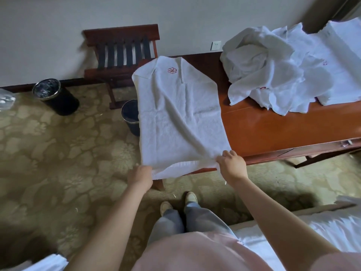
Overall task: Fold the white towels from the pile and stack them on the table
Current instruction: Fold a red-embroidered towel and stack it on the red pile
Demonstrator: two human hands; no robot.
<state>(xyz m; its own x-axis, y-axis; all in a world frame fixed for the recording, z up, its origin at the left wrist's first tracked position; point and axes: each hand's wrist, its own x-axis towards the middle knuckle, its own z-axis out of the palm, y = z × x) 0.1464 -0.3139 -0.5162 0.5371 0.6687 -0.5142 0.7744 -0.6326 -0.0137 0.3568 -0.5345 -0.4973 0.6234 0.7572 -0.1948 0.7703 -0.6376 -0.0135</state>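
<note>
Bins on carpet at left: lined black bin (52, 94) beside wall, second bin (130, 116) apparently empty, partly hidden by towel. Soft, light, limp towel (179, 118) spread across table (273, 130) end, near corners pinched by left hand (140, 176) and right hand (231, 164); best held at corners. Unfolded pile (273, 71) at right on table.

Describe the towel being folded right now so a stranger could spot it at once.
Find the long wooden table against the wall. At its left end lies one towel spread flat, its near corners pinched by the left hand and right hand. Unlike the crumpled pile further right, it is smooth, with a red flower emblem at its far end.
</note>
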